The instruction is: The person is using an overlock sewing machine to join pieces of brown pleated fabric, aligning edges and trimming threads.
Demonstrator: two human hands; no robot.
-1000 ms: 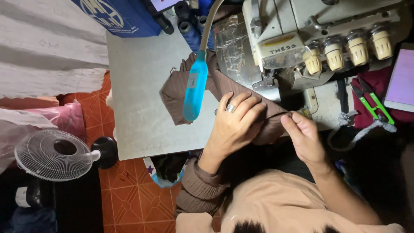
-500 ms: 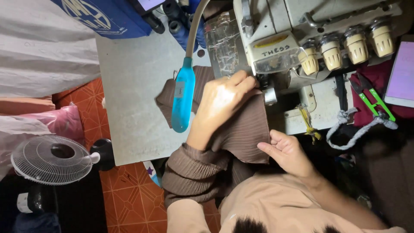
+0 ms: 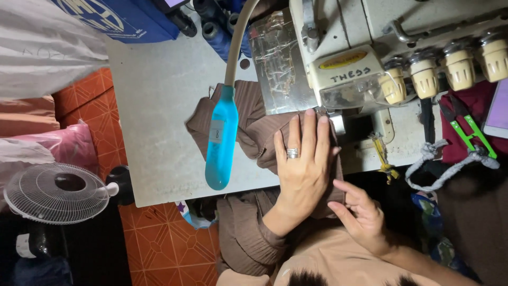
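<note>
A brown ribbed fabric [image 3: 254,132] lies on the grey table [image 3: 159,122] in front of a cream overlock sewing machine [image 3: 365,58]. My left hand [image 3: 301,169], with a ring on it, lies flat on the fabric. Its fingertips reach the machine's needle area. My right hand [image 3: 360,214] is lower right, near my body, with its fingers curled at the fabric's near edge. A blue flexible lamp head [image 3: 221,137] hangs over the fabric's left part.
Green thread snips [image 3: 468,130] and a grey cord [image 3: 450,164] lie to the right on dark red cloth. Dark thread cones [image 3: 211,29] stand at the table's back. A white floor fan [image 3: 55,193] sits on orange tiles at the left, beside pink bags [image 3: 74,148].
My left hand has opened from a grip and now lies flat on the fabric near the machine. My right hand has drawn back along the fabric's edge toward my body.
</note>
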